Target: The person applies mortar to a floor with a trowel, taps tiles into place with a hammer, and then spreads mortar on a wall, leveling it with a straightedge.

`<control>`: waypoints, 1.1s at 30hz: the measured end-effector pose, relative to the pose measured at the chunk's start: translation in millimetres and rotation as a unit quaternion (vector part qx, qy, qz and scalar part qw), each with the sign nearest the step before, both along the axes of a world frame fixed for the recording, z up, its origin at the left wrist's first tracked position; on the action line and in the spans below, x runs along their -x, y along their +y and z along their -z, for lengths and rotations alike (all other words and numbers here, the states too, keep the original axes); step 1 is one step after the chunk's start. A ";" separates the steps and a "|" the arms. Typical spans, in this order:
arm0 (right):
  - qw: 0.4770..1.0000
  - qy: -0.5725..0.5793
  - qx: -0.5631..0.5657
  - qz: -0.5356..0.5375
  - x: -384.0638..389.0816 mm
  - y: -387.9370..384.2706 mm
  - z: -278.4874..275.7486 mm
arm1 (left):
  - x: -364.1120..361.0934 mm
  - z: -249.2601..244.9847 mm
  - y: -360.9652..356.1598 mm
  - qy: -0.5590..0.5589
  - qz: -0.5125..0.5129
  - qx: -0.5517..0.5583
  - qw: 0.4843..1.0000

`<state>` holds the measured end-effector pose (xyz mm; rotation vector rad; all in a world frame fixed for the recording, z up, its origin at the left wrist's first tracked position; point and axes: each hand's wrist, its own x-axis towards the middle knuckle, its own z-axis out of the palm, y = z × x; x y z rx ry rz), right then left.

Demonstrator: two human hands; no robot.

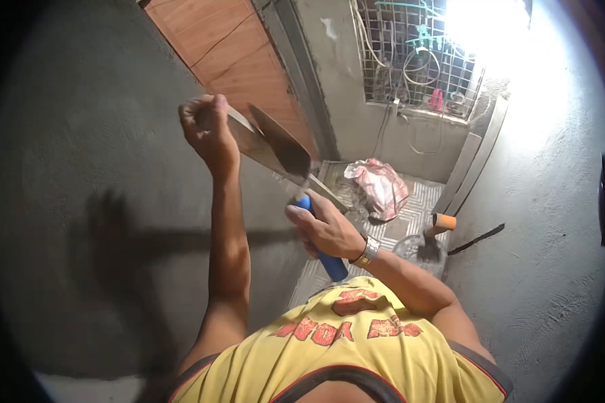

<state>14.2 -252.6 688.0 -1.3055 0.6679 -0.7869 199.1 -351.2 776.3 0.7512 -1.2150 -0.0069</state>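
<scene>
My right hand (331,228) is closed round the blue handle of a pointing trowel. The trowel blade (286,142) points up and to the left, its face grey and dull. Higher up on the left, my left hand (208,131) has its fingers curled round the upper end of a long flat strip (254,146), like a straightedge. This strip slants down to the right behind the trowel, and the blade overlaps it in this view. A metal-banded watch (368,251) is on my right wrist.
Grey plastered walls rise on the left (81,168) and right (538,255). A crumpled pink-and-white sack (380,188) lies on the patterned floor, near a bucket (420,250) and an orange-ended tube (444,222). Boards (474,158) lean at right, beside a meshed window (417,74) with cables. A reddish door (215,47) stands behind.
</scene>
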 end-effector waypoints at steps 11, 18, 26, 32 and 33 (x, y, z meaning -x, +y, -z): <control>0.991 -0.019 0.118 0.064 -12.9 7.6 3.0 | 1.3 3.6 13.4 0.062 -0.012 -0.033 0.997; 0.986 0.155 -0.060 0.021 0.2 -24.6 128.8 | 1.1 -3.0 27.1 0.032 -0.120 0.000 0.992; 0.988 0.128 -0.005 0.083 -15.2 -22.8 144.2 | 2.2 -1.9 24.8 0.066 -0.084 -0.018 0.994; 0.972 0.169 -0.071 0.148 24.1 -29.0 245.7 | -25.5 6.8 30.0 0.014 -0.110 0.011 0.994; 0.975 0.136 -0.076 0.158 29.3 -20.3 236.2 | -19.3 8.7 36.7 0.027 -0.086 0.009 0.996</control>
